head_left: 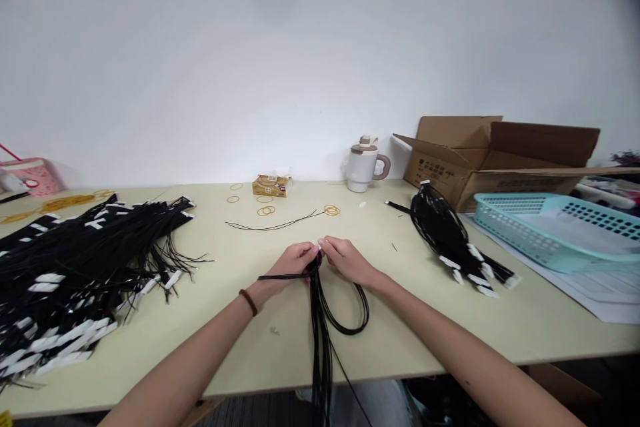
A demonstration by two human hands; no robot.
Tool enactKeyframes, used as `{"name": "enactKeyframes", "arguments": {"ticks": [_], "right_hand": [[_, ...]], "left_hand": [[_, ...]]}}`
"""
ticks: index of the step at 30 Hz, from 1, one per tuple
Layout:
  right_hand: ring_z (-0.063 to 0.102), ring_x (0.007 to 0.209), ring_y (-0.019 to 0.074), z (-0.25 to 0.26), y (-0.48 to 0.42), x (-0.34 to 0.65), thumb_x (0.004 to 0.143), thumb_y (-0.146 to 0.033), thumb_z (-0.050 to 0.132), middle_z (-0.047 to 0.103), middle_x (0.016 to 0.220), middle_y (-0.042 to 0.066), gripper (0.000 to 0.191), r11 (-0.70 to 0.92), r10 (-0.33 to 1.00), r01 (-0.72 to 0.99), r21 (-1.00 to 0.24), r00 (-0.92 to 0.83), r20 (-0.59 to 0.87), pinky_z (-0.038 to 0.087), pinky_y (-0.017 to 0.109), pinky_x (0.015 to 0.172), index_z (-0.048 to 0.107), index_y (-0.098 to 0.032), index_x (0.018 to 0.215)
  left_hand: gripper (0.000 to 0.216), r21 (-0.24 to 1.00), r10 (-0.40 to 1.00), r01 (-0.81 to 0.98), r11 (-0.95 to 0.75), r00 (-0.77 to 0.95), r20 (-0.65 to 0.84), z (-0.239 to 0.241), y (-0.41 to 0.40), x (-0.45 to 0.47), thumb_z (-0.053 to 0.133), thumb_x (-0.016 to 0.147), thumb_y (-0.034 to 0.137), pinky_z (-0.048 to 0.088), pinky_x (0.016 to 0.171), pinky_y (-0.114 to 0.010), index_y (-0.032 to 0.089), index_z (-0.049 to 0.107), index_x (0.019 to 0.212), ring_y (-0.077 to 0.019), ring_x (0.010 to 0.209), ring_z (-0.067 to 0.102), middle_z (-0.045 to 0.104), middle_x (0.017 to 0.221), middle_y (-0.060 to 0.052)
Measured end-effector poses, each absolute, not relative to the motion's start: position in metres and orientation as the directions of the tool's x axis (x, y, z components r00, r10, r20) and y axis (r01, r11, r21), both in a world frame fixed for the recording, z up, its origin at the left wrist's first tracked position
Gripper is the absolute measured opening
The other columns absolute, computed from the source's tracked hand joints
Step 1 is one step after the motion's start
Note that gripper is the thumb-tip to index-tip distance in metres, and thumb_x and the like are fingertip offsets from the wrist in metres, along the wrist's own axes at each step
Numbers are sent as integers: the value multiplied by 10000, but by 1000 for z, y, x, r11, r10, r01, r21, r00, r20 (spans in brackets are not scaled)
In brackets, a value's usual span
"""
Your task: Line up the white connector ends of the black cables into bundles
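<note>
A bundle of thin black cables [320, 320] hangs from my two hands over the table's front edge, with one loop curving out to the right. My left hand [293, 265] is closed around the bundle's upper end, and a few strands stick out to its left. Fingers pinched, my right hand [345, 257] grips the same end from the other side. Something small and white shows between the fingertips, too small to make out. Beyond the hands lie a loose pair of black wires [273, 228] and several yellow rubber bands [332, 210].
A big heap of black cables with white connectors [75, 273] covers the left side. To the right lie a tied cable bundle [440, 230], a cardboard box [480, 173] and a turquoise basket [540, 253] on papers. A mug [362, 167] and tissue pack [271, 185] stand by the wall.
</note>
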State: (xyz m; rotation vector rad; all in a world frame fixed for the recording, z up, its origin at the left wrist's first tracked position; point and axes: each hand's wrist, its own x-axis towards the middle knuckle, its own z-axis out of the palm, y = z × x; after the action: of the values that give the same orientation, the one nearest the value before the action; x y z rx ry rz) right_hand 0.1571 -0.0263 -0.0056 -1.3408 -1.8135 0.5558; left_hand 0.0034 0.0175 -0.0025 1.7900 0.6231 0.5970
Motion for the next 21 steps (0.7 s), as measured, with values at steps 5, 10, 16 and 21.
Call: {"name": "enactKeyframes", "arguments": {"ticks": [5,10,16,21], "right_hand": [[378,527,97,-5,-27,157,904,-397,283,403,546,-55,355,341,934,583,-737,-122,335,312,234,590,435,-195,655],[385,531,96,-6,-26,157,904,-393,282,414,553,-53,358,343,933,590,-731,-122,339,315,236,598,424,-194,643],[395,540,99,-5,-27,159,908,-401,281,417,551,-54,366,342,933,590,-731,-123,337,321,236,608,429,-195,644],[389,538,97,-3,-28,158,906,-389,296,413,553,-54,355,330,938,594,-734,-116,328,319,233,604,435,-193,645]], "left_hand": [[379,956,677,146,-256,732,69,-2,18,4,396,793,512,340,455,-231,172,395,625,-76,466,378,368,569,53],[376,952,685,148,-267,725,80,-3,17,4,393,793,508,333,459,-230,173,391,621,-77,475,371,363,568,53],[368,948,682,167,-271,728,67,-2,17,4,398,794,499,343,464,-233,173,392,621,-77,479,378,365,576,52],[377,945,684,177,-274,726,63,-2,17,5,386,797,505,339,460,-234,175,387,615,-77,469,376,365,566,52]]}}
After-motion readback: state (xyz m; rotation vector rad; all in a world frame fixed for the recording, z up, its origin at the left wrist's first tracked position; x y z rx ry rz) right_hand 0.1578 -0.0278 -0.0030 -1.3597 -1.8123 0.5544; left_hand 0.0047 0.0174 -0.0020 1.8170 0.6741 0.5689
